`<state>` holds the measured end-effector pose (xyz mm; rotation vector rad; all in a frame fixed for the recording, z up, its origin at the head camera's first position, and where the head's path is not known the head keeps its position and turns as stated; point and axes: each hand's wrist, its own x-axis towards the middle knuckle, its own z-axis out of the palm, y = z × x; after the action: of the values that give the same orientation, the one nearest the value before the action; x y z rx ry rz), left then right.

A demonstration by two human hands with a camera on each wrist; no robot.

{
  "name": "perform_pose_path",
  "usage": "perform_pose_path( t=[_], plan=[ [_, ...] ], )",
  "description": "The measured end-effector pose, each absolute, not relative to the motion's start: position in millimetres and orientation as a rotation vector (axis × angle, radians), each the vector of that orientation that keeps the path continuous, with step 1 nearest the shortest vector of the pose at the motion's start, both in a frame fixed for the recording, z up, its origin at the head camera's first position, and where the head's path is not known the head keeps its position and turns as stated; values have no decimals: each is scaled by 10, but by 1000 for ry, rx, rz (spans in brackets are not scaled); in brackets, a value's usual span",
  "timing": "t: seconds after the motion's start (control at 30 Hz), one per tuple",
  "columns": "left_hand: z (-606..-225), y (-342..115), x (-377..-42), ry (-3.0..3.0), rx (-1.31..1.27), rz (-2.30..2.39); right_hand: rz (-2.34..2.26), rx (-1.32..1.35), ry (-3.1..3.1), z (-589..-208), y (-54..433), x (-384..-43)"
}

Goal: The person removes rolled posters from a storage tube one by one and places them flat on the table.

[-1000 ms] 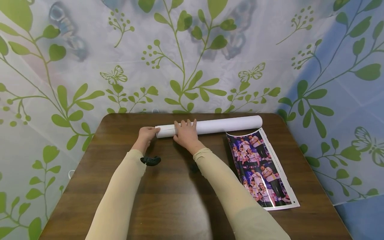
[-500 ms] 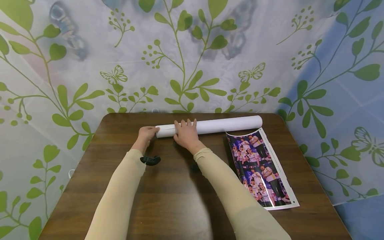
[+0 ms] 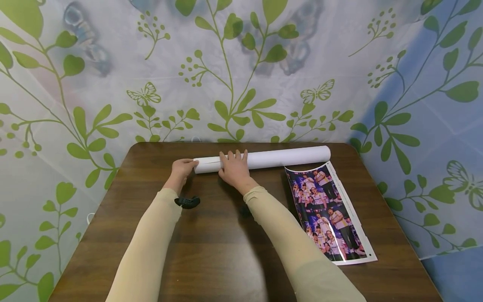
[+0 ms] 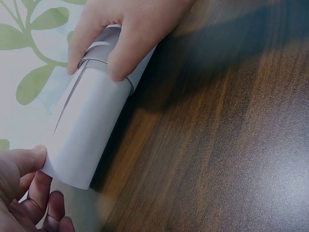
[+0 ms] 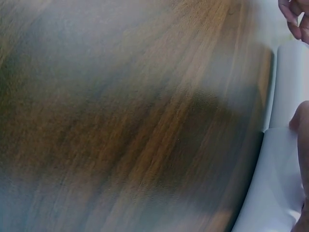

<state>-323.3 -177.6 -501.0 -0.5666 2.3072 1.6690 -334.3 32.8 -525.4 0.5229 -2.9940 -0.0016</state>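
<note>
White outer roll (image 3: 284, 157), one: lying along the far edge of the table (image 3: 222, 260), its end near the far right corner. My right hand (image 3: 235, 168) grips it about its left mouth, seemingly to steady it. White inner roll (image 4: 87, 128), one: protruding leftwards from the outer; my left hand (image 3: 183, 168) pinches its free end, likely to control the loose paper. Photo sheet (image 3: 326, 214), one: towards the right edge, top curled up, perhaps by its own spring.
</note>
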Motion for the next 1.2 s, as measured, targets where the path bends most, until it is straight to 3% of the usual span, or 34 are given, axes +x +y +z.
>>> perform_pose_path(
  t=[1.2],
  plan=[
    [-5002, -1917, -3135, 2307, -608, 1796, -9, 557, -2964, -5258, 348, -3315]
  ],
)
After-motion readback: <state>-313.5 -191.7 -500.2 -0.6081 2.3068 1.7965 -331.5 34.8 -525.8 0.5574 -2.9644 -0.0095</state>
